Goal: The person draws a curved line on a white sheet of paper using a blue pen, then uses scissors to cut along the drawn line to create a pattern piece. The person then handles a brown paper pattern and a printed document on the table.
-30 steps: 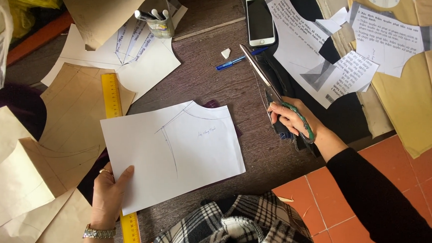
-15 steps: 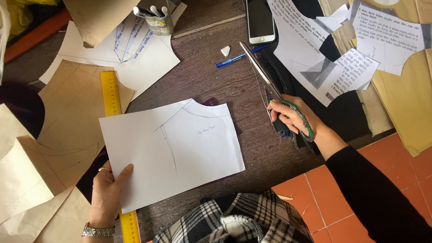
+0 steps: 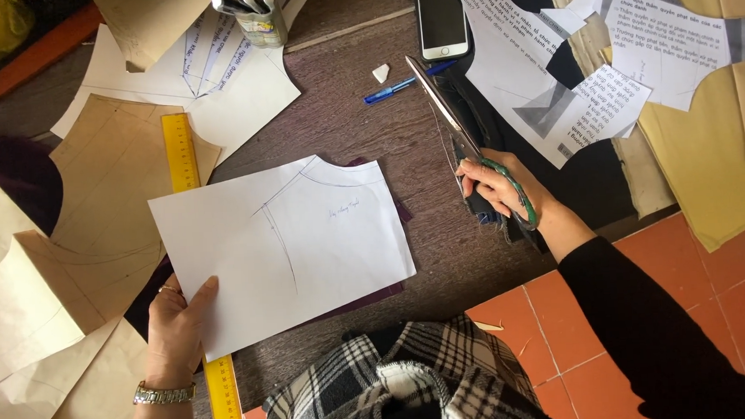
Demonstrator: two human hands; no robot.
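The left hand (image 3: 181,323) pinches the bottom left corner of a white sheet of paper (image 3: 286,243), thumb on top and fingers under. The paper lies flat in the middle of the dark wooden table (image 3: 361,134). A curved line for a neck and a slanted line are drawn on it in pencil. Its edges look whole, so I think no cutting has been done yet. The drawing is done; the cutting is what is left.

The right hand (image 3: 505,187) is closed around the green handles of a big pair of scissors (image 3: 461,138). The blades look shut together, with nothing between them. The scissors sit just off the paper's right side, at about 3 o'clock from it, not touching it.

The scissors' long line runs from the handles up to the tip, and the tip points to about 11 o'clock, toward a white phone (image 3: 441,18). The paper's long side runs from 9 o'clock to 3 o'clock, tipped up a little on the right.

A yellow ruler (image 3: 182,155) goes under the paper's left edge, pointing to 12 o'clock. A blue pen (image 3: 400,84) lies near the scissors' tip.
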